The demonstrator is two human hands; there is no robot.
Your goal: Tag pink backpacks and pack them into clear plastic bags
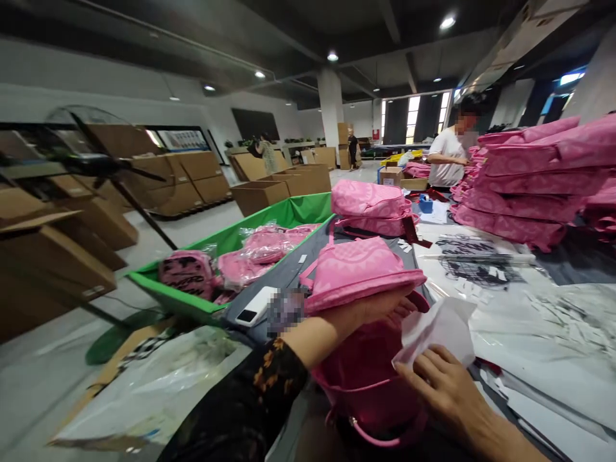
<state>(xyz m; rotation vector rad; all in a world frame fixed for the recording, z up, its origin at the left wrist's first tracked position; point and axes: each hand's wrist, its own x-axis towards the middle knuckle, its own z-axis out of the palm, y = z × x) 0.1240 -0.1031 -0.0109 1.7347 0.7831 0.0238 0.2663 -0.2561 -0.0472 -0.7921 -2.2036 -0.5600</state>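
Note:
A pink backpack [356,398] stands unzipped in front of me, its patterned flap [360,269] raised above the red-pink inside. My left forearm passes under the flap, so the flap rests over it. At the opening, my left hand [397,307] has its fingers apart and seems to hold nothing; part of it is hidden by the flap. Right of the opening, my right hand [440,375] pinches a crumpled sheet of thin white paper [445,330] between thumb and fingers. The sheet's upper part lies close to my left fingertips; I cannot tell if they touch.
A green bin [185,298] on the left holds several bagged pink bags [269,244]. More backpacks [534,186] are stacked at right, near a person in a white shirt [447,157]. Clear plastic bags [543,327] cover the table's right side. A white phone-like device [257,307] lies left.

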